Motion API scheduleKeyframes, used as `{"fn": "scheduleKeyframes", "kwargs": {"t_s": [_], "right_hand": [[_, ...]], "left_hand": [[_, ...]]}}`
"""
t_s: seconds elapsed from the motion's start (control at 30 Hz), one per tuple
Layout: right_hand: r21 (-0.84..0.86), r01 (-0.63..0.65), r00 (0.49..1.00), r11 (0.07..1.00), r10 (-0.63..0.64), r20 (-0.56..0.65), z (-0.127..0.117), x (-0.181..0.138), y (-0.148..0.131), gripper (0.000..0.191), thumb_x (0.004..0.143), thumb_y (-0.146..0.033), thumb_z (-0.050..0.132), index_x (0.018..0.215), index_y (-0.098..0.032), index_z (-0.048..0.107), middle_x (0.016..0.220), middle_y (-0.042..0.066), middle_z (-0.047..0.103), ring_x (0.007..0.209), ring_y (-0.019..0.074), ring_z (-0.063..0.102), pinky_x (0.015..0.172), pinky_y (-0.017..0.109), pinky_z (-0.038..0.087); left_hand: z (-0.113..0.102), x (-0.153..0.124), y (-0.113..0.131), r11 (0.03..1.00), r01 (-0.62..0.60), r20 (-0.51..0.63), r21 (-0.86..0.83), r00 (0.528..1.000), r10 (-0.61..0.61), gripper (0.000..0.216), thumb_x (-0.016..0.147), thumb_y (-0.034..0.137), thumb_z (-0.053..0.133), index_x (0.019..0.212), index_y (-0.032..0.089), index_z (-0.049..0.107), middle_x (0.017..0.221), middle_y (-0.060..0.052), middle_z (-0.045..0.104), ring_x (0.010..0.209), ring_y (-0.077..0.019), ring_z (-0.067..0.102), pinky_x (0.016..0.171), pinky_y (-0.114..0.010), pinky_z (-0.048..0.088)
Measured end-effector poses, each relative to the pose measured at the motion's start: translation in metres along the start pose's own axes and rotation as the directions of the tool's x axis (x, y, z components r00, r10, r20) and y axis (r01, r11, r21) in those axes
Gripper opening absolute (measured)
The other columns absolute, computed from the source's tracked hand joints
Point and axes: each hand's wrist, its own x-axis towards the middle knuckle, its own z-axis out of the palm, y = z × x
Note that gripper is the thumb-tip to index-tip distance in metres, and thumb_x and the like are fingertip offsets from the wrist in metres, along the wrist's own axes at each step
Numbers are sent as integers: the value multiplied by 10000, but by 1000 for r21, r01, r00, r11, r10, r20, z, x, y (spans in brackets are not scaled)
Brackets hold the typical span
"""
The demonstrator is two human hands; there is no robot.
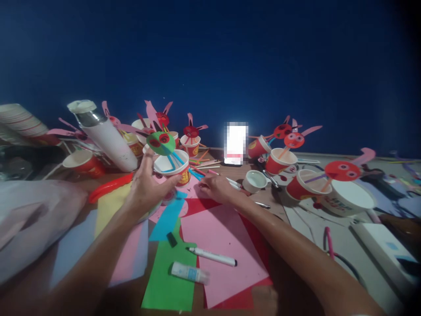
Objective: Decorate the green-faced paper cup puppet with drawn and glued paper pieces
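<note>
My left hand (pixel 143 184) is wrapped round the near side of a red and white paper cup (pixel 184 176), thumb at its lower front. Out of that cup rise blue straws (pixel 171 161) that bear a green paper rabbit head (pixel 161 144) with red eyes and long pink ears. Just right of the cup, my right hand (pixel 217 188) is closed, fingertips low over the pink paper. Blue strips (pixel 196 174) lie right by these fingers; whether they are held is hidden. Below are an uncapped white marker (pixel 213 256) and a glue stick (pixel 188 272).
Pink paper (pixel 226 245), green paper (pixel 167 285) and blue paper (pixel 169 217) cover the near table. Behind stand a lit phone (pixel 236 145) and several cups with red rabbit heads (pixel 294 140). A white flask (pixel 108 140) and a plastic bag (pixel 39 224) are at left.
</note>
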Motion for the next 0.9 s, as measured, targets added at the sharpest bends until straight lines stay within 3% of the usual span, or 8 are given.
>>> {"fn": "scheduleKeyframes", "kwargs": {"t_s": [0.27,0.6,0.8,0.9], "right_hand": [[-10,-64,995,998,64,80,4,17,-2,269,834,-317,433,829,-168,658,859,82,672,822,214,601,707,270,383],[-23,-93,993,995,95,76,-5,3,-7,319,903,-353,339,1004,-200,600,936,67,666,854,198,613,721,268,409],[-44,-104,985,994,109,131,-4,13,-14,289,876,-321,408,920,-159,643,920,91,675,916,214,605,901,308,364],[-46,-117,976,992,123,177,-7,12,-17,313,886,-319,380,948,-150,636,954,101,668,943,222,597,905,313,363]], "left_hand": [[-1,1,5,998,-56,-4,19,998,56,490,672,353,655,1099,198,473,1000,-41,609,891,-198,592,782,-295,461],[2,-1,6,999,-35,29,30,999,34,455,668,377,648,1052,196,484,1035,-55,606,944,-222,591,824,-322,454],[1,-2,8,999,-20,44,29,999,19,454,662,385,648,1047,206,485,1012,-43,615,924,-216,598,801,-310,462],[-1,-2,9,999,-16,52,30,999,14,476,661,393,646,1065,206,477,995,-34,615,905,-210,601,778,-296,464]]}}
